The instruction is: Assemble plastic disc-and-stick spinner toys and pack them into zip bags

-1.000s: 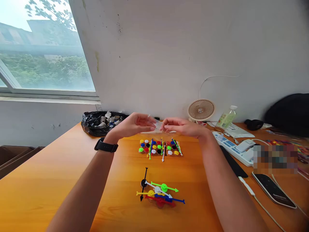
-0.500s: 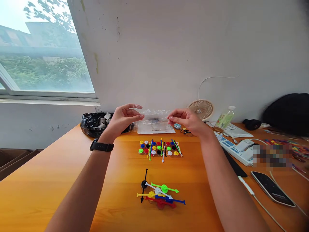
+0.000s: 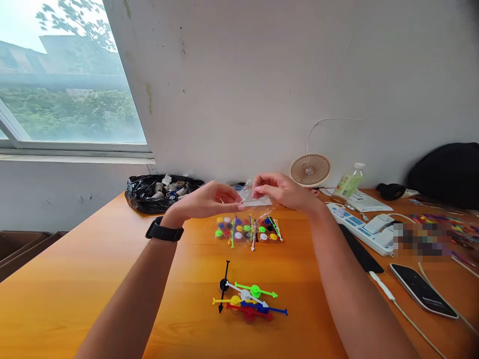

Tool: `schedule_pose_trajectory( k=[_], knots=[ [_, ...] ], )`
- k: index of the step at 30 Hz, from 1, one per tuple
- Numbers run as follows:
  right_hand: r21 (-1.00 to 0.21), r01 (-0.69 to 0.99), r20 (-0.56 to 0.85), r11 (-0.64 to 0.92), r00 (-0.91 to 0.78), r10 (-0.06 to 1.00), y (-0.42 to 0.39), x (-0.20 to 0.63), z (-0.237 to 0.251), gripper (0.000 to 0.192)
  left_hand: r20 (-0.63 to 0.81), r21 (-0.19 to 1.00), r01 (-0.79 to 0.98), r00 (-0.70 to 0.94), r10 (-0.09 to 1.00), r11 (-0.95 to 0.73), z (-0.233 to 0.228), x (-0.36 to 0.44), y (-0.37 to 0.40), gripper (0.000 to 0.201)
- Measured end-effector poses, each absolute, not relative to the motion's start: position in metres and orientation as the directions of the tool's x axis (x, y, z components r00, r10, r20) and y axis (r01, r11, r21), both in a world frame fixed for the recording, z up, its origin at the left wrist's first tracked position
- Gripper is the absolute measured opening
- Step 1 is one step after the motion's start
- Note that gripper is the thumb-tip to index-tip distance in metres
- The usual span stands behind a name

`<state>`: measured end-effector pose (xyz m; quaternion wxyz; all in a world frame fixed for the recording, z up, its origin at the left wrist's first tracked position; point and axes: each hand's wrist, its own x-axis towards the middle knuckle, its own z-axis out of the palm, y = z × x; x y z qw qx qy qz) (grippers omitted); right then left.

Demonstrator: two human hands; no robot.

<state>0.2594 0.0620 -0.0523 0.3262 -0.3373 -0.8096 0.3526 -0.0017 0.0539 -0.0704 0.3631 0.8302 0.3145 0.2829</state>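
Note:
Between my two hands hangs a clear plastic bag (image 3: 265, 215), its upper edge bunched. My left hand (image 3: 211, 199), with a black band at the wrist, pinches it at the left. My right hand (image 3: 279, 189) pinches it at the upper right. Through and around the bag shows a set of coloured round pieces and arrows (image 3: 239, 231) lying in rows on the table. Nearer to me lies a loose cluster of arrow spinners (image 3: 245, 296) in black, green, white, yellow, blue and red, some overlapping.
A black plastic bag (image 3: 144, 194) with crumpled contents sits at the back left. Along the right stand a round fan (image 3: 310, 169), a bottle (image 3: 350, 182), a power strip (image 3: 359, 229) and a phone-like device (image 3: 422, 290) with cables. A wall closes off the table's back.
The clear bag, stretched flat between my hands before, now hangs lower and is bunched. My left hand has moved right and down, closer to my right hand, which has shifted slightly left.

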Motion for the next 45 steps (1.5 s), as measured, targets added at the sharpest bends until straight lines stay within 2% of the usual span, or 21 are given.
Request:
schedule_pose_trajectory(
  k=[2,5,9,12,14,19,23,28,35,37,39,41,43,45],
  knots=[
    [-0.81,0.313,0.244,0.497,-0.591,0.769,0.062,0.263,-0.054,0.021,0.253,0.805,0.291,0.62,0.743,-0.517,-0.074,0.004,0.056,0.03],
    [-0.842,0.293,0.195,0.452,-0.617,0.763,0.066,0.272,-0.056,0.043,0.279,0.84,0.249,0.561,0.779,-0.481,-0.078,0.002,0.063,0.028],
    [-0.856,0.214,0.314,0.47,-0.506,0.803,0.071,0.277,-0.057,0.034,0.265,0.856,0.262,0.518,0.813,-0.446,-0.078,-0.01,0.068,0.028],
    [-0.841,0.139,0.434,0.524,-0.404,0.805,0.074,0.274,-0.057,0.028,0.201,0.846,0.325,0.542,0.816,-0.424,-0.076,-0.014,0.067,0.026],
    [-0.832,0.126,0.466,0.541,-0.37,0.803,0.075,0.27,-0.058,0.027,0.186,0.838,0.336,0.564,0.805,-0.429,-0.076,-0.013,0.065,0.025],
    [-0.812,0.217,0.442,0.543,-0.379,0.813,0.074,0.263,-0.059,0.031,0.246,0.838,0.284,0.566,0.787,-0.466,-0.077,-0.006,0.063,0.028],
    [-0.693,0.366,0.512,0.621,-0.357,0.781,0.064,0.255,-0.054,0.038,0.262,0.806,0.324,0.556,0.789,-0.496,-0.077,0.0,0.062,0.028],
    [-0.603,0.451,0.476,0.659,-0.459,0.75,0.052,0.245,-0.046,0.029,0.225,0.742,0.404,0.602,0.766,-0.535,-0.075,0.008,0.058,0.028],
    [-0.661,0.429,0.536,0.616,-0.304,0.787,0.07,0.265,-0.053,0.027,0.215,0.762,0.407,0.575,0.79,-0.503,-0.078,0.005,0.065,0.03],
    [-0.636,0.487,0.547,0.599,-0.264,0.795,0.078,0.272,-0.058,0.024,0.217,0.768,0.408,0.559,0.8,-0.494,-0.078,0.003,0.065,0.031],
    [-0.561,0.576,0.599,0.594,-0.214,0.772,0.083,0.275,-0.063,0.02,0.229,0.76,0.422,0.538,0.811,-0.494,-0.076,0.001,0.063,0.033],
    [-0.46,0.625,0.654,0.631,-0.242,0.717,0.081,0.272,-0.064,0.031,0.237,0.728,0.457,0.532,0.813,-0.511,-0.074,-0.001,0.061,0.035],
    [-0.387,0.601,0.655,0.7,-0.355,0.667,0.075,0.265,-0.062,0.039,0.231,0.676,0.498,0.556,0.799,-0.543,-0.073,-0.003,0.06,0.036],
    [-0.385,0.548,0.583,0.743,-0.479,0.656,0.066,0.258,-0.058,0.031,0.219,0.624,0.523,0.595,0.773,-0.58,-0.073,-0.004,0.06,0.036]
  ],
)
